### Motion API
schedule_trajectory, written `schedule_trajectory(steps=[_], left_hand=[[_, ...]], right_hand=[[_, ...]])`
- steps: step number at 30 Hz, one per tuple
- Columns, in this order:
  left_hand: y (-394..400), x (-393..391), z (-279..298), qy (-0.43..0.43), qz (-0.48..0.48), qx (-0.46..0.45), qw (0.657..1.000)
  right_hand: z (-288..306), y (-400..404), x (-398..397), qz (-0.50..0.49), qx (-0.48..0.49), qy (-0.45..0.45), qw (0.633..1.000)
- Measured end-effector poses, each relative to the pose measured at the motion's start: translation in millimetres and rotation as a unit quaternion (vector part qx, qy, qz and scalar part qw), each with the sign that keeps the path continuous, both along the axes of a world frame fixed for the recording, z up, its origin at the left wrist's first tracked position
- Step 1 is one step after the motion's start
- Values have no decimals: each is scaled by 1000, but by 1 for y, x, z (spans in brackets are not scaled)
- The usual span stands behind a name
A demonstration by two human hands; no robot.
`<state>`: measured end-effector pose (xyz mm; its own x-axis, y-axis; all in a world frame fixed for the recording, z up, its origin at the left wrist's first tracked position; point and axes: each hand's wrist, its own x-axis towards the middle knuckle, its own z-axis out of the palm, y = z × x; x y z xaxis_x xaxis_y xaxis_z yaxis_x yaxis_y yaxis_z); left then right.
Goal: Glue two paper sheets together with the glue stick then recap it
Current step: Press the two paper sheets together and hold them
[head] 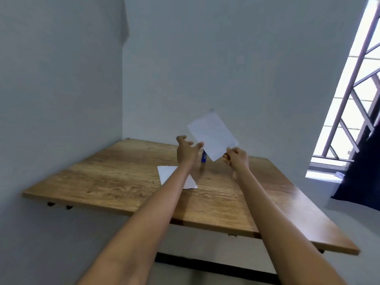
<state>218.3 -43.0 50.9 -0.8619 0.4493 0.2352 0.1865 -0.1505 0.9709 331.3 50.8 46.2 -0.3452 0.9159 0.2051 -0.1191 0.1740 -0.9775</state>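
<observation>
A white paper sheet (212,135) is held up in the air above the wooden table (115,173), tilted, pinched at its lower corner by my right hand (236,158). My left hand (186,150) hovers just left of that sheet with fingers spread, holding nothing. A blue glue stick (203,156) stands upright on the table between my hands, partly hidden by the raised sheet. A second white sheet (167,173) lies flat on the table, partly covered by my left forearm.
The table stands in a corner of pale walls, with its left and near edges in view. A barred window (353,103) and a dark curtain (362,182) are at the right.
</observation>
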Motion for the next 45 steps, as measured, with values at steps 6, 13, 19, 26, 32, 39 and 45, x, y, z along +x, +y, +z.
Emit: schedule_trajectory(steps=[6, 13, 19, 26, 32, 39, 45], left_hand=[[-42, -47, 32, 310, 186, -90, 928], [-57, -76, 39, 430, -1, -253, 867], [-60, -85, 21, 237, -27, -170, 956], [-56, -79, -9, -44, -52, -34, 997], [-56, -70, -18, -84, -47, -30, 995], [-81, -95, -24, 187, 28, -418, 888], [-70, -94, -38, 248, 14, -500, 830]], right_hand=[[29, -17, -28, 17, 193, -208, 959], [49, -29, -60, 77, 318, -306, 894], [35, -25, -67, 29, 262, -244, 933], [-7, -25, -62, 143, 63, -169, 973], [-11, -25, -58, 173, -1, -142, 975], [-20, -18, -50, 160, -6, -154, 975], [-29, -23, -55, 216, -44, -129, 967]])
